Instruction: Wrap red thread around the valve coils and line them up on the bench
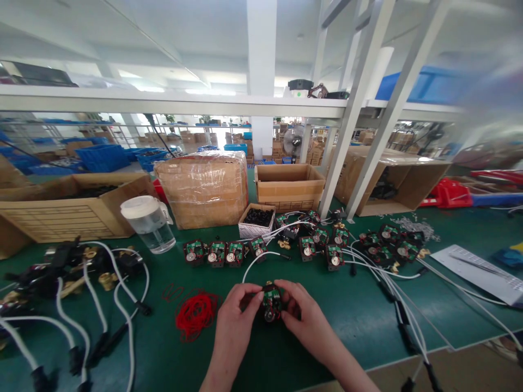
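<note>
The left hand (pixel 240 313) and right hand (pixel 299 310) each close a grip on opposite sides of a small black-cased module with a green circuit board (pixel 270 299), near centre over the green tabletop (pixel 157 332), likely steadying it; tangled thin red loops (pixel 197 313) lie left, probably within easy reach.

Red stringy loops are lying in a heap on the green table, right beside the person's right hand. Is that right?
Not quite: the hand is wrong. The head view shows the red stringy loops heaped on the green table beside the person's left hand.
</note>
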`<control>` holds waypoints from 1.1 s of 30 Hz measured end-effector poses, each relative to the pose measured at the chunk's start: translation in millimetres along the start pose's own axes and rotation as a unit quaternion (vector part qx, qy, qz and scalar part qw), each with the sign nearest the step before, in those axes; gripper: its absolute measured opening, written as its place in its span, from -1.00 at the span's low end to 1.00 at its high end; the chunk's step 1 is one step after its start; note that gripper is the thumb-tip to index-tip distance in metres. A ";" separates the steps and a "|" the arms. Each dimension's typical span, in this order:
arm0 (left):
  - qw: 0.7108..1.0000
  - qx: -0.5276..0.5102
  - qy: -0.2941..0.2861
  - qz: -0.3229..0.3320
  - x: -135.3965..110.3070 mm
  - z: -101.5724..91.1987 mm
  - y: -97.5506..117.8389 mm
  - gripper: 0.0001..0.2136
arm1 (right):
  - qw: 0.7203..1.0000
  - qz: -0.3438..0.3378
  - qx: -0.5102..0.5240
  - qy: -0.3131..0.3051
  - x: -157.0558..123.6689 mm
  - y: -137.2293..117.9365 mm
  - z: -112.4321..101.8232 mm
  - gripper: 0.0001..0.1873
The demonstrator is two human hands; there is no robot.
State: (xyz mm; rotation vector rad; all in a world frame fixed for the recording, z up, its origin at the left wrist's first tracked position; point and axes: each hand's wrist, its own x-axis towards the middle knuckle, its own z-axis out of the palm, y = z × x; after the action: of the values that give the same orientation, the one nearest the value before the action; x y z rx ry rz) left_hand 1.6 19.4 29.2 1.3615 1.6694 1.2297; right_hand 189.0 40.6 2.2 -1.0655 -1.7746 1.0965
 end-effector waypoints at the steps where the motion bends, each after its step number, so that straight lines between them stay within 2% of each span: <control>1: 1.000 0.000 0.001 0.000 -0.4 0.3 -0.5 -0.79 | 1.000 0.002 0.001 0.003 -0.4 -0.1 1.1 -0.27; 8: 1.000 -0.006 0.010 0.005 -0.1 1.3 -1.5 -0.77 | 1.000 0.001 -0.006 0.023 -4.5 -1.0 9.2 -0.23; 15: 1.000 -0.004 -0.009 0.004 0.9 -1.9 2.5 -0.77 | 0.998 0.016 -0.011 0.054 -8.1 -0.2 22.7 -0.22; 23: 0.999 -0.033 -0.020 -0.011 0.5 -0.5 5.7 -0.79 | 0.991 0.026 -0.026 0.128 -11.8 -8.1 42.2 -0.22; 33: 0.999 -0.030 -0.033 -0.018 2.3 -2.0 0.7 -0.79 | 0.981 0.039 -0.041 0.185 -14.0 -9.7 61.3 -0.24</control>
State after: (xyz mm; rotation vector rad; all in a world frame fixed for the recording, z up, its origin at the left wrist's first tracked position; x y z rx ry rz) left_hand -0.5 21.2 30.8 1.3166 1.5916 1.1914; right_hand 135.9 8.0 -11.3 -1.3051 -1.4997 0.8123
